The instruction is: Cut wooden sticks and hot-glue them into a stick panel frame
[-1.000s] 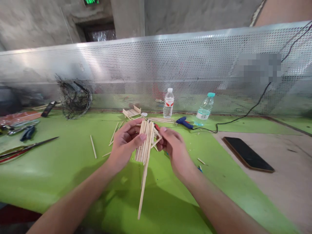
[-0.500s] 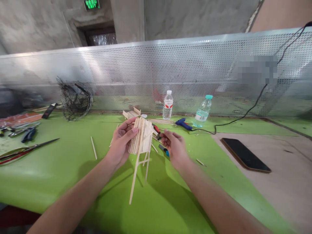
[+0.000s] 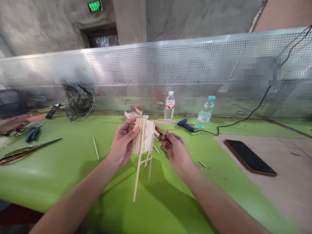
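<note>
My left hand grips a small model made of thin wooden sticks, thumb in front and fingers behind. The model has a slatted panel, and long stick legs with a crosspiece point down over the green table. To its right, my right hand is closed with thumb and fingertips pinched together, apart from the model. Whatever lies between those fingertips is too small to make out. Just behind the right fingertips are red and black tool handles. Behind the left hand lies another small stick piece.
A blue glue gun with a black cord lies behind, near two water bottles. On the right is a phone. Scissors, pliers and a wire bundle are left. Another person's hand appears at the left edge.
The view has shifted slightly. The model has turned a little in my left hand, and its legs look shorter. A hand has come in among the tools at the far left.
</note>
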Demonstrator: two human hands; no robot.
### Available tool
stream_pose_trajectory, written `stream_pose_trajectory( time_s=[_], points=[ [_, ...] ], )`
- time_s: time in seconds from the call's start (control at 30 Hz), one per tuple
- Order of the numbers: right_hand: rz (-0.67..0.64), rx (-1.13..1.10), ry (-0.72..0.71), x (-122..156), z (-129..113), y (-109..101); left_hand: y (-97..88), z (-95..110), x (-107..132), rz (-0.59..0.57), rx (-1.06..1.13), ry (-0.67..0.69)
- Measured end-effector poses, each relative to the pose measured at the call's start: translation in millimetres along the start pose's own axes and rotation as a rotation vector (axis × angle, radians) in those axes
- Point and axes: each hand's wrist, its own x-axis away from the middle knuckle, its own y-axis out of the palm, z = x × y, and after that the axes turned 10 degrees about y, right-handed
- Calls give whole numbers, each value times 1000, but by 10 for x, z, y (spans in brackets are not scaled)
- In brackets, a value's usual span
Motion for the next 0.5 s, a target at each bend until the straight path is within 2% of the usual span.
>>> stream_pose_trajectory(
  time_s=[0.2,0.5],
  points=[
    [36,-52,-11,-48,26,-25,31,16,10,11,25,1],
    [-10,-24,-32,-12,4,-7,15,-1,1,5,48,-19]
  ],
)
